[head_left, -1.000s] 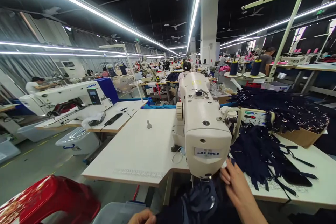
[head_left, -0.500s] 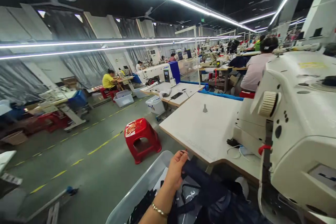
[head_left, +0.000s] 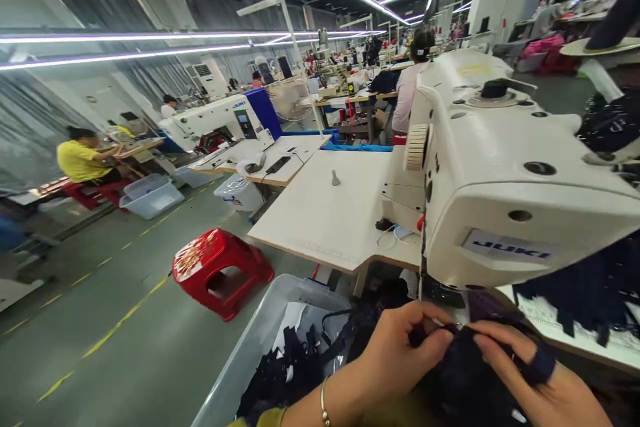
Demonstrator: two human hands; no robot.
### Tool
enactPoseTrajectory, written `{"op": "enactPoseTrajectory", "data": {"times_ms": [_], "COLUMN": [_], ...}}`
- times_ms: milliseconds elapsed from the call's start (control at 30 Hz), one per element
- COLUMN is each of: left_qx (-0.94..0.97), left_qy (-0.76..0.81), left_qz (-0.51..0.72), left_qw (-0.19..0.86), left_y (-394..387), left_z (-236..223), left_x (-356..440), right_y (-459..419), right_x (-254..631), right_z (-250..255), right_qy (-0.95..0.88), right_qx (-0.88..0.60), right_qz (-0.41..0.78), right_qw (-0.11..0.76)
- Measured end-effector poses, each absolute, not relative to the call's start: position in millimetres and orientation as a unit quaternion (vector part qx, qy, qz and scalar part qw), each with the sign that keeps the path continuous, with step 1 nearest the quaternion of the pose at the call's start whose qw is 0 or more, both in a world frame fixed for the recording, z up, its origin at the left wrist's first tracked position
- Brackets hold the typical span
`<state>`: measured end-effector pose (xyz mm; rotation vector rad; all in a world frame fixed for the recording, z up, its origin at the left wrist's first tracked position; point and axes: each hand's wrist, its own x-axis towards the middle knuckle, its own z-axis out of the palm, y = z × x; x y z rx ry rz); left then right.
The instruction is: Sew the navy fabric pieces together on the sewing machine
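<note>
In the head view, my left hand (head_left: 393, 353) pinches the edge of a dark navy piece of cloth (head_left: 453, 380) between thumb and fingers. Beside it, my right hand (head_left: 540, 373), with a dark band round one finger, pinches the same edge. The fingertips of both hands are close together, just below and in front of the head of a white JUKI sewing machine (head_left: 520, 140). Part of the cloth is lost in shadow and behind my hands. Left of my left wrist stands a clear plastic bin (head_left: 245, 353) with dark strips of cloth (head_left: 280, 367) inside.
A white worktable (head_left: 320, 213) with a grey peg (head_left: 335, 178) extends left of the machine. On the floor is a red stool (head_left: 220, 273). More dark cloth pieces (head_left: 590, 287) hang at the right. A person in yellow (head_left: 83, 157) sits at the far left.
My view has turned to the right. My left hand has moved from above the bin to the machine's front with the cloth, and my right hand has come into view, gripping it too.
</note>
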<state>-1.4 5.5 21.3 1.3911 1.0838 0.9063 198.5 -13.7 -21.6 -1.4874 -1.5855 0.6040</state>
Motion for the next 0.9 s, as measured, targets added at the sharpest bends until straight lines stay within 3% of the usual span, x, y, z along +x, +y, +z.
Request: {"op": "enactPoseTrajectory", "data": {"times_ms": [200, 400, 600, 700, 800, 900], "left_qx": [0.625, 0.754, 0.859, 0.89, 0.898, 0.901], "left_qy": [0.459, 0.467, 0.403, 0.327, 0.274, 0.255], "left_qz": [0.353, 0.32, 0.271, 0.304, 0.345, 0.347], "left_qw": [0.523, 0.332, 0.164, 0.092, 0.008, -0.055], "left_y": [11.0, 9.0, 5.8, 5.9, 8.9, 13.9], "left_z": [16.8, 2.1, 6.3, 4.3, -3.3, -11.5], "left_x": [1.1, -2.3, -8.5, -10.3, -11.3, -10.7], "right_y": [-11.9, -17.9, -18.0, -19.0, -17.8, -16.0], "right_x": [187.9, 183.9, 178.6, 175.7, 177.1, 179.5], "right_z": [-8.4, -13.0, -4.5, -5.0, -6.1, -1.3], "right_qy": [-0.656, -0.715, -0.646, -0.571, -0.612, -0.711], "right_qx": [-0.562, -0.498, -0.504, -0.511, -0.496, -0.494], "right_qz": [0.274, 0.265, 0.449, 0.529, 0.504, 0.382], "right_qw": [0.423, 0.413, 0.355, 0.363, 0.355, 0.323]}}
